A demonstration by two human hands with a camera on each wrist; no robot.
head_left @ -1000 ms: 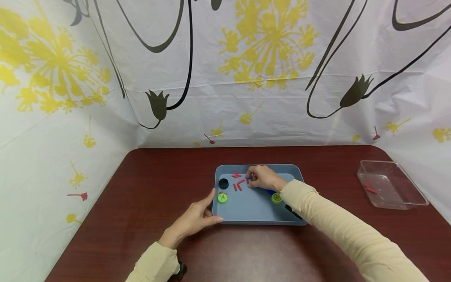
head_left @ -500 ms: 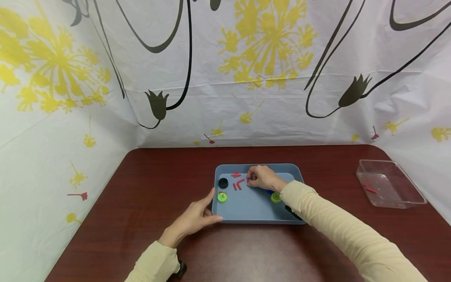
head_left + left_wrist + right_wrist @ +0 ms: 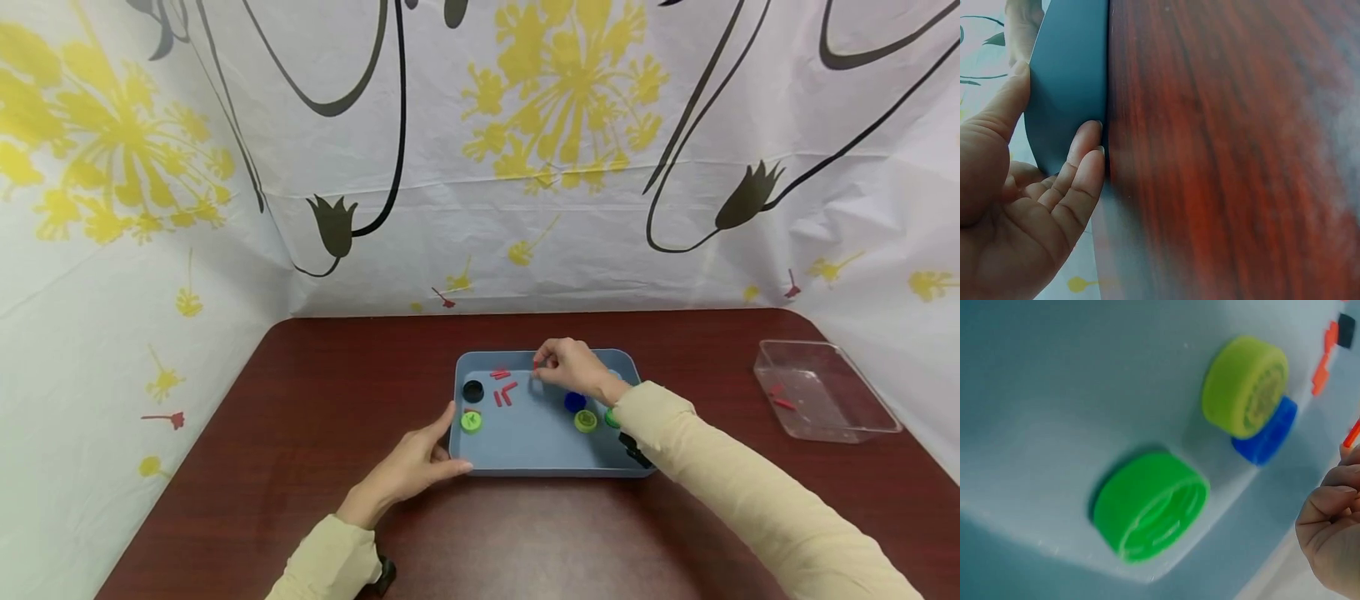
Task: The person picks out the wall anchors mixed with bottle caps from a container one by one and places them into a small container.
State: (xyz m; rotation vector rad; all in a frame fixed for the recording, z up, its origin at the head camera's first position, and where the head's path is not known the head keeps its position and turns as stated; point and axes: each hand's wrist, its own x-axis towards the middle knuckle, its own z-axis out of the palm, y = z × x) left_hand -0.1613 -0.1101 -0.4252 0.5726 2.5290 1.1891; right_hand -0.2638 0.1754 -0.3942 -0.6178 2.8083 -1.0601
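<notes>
The left hand [image 3: 411, 467] rests on the bench [image 3: 300, 400] at the near left corner of the blue tray [image 3: 525, 446]. Its grip is open: the thumb lies up along the tray's left wall and the straight fingertips [image 3: 1088, 140] press against the near wall, as the left wrist view shows.

Inside the tray, going right, a black cap [image 3: 473, 389] sits by the left wall with a light green cap [image 3: 471, 421] just nearer. Right of them lies a small scatter of red sticks [image 3: 504, 392] on the tray floor, toward the far side.

Next comes the right hand [image 3: 573, 368], raised over the far middle of the tray. Its fingers are curled and its fingertips pinch one red stick [image 3: 535, 365], held just clear of the floor.

Nearer and right of that hand sit a blue cap [image 3: 574, 401], a yellow-green cap [image 3: 586, 421] touching it, and a bright green cap [image 3: 611, 417], partly hidden by the sleeve.

Well apart, at the bench's right edge, stands a clear container [image 3: 825, 400] with a red piece [image 3: 784, 403] in it.
</notes>
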